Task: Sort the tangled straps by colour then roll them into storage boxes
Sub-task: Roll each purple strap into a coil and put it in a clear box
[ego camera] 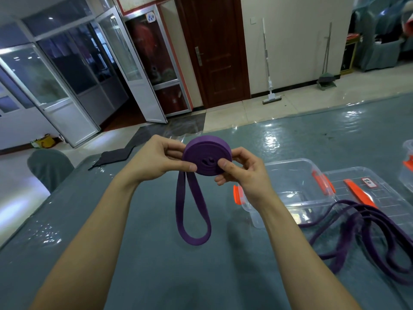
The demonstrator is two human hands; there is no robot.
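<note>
A purple strap [206,156] is wound into a thick coil that I hold up above the table. My left hand [161,158] pinches the coil's left side and my right hand [241,171] grips its right side, thumb on the face. The unrolled tail hangs down from the coil as a long loop, its bottom near the tabletop. A heap of loose dark purple straps [368,238] lies on the table to the right. A clear storage box [295,175] with orange latches stands open behind my right wrist.
The table wears a grey-green cloth under shiny clear plastic [156,253]. A clear lid [380,193] with an orange clip and a label lies beside the box, partly under the loose straps. Another clear box [407,168] shows at the right edge. A covered chair [49,168] stands at left.
</note>
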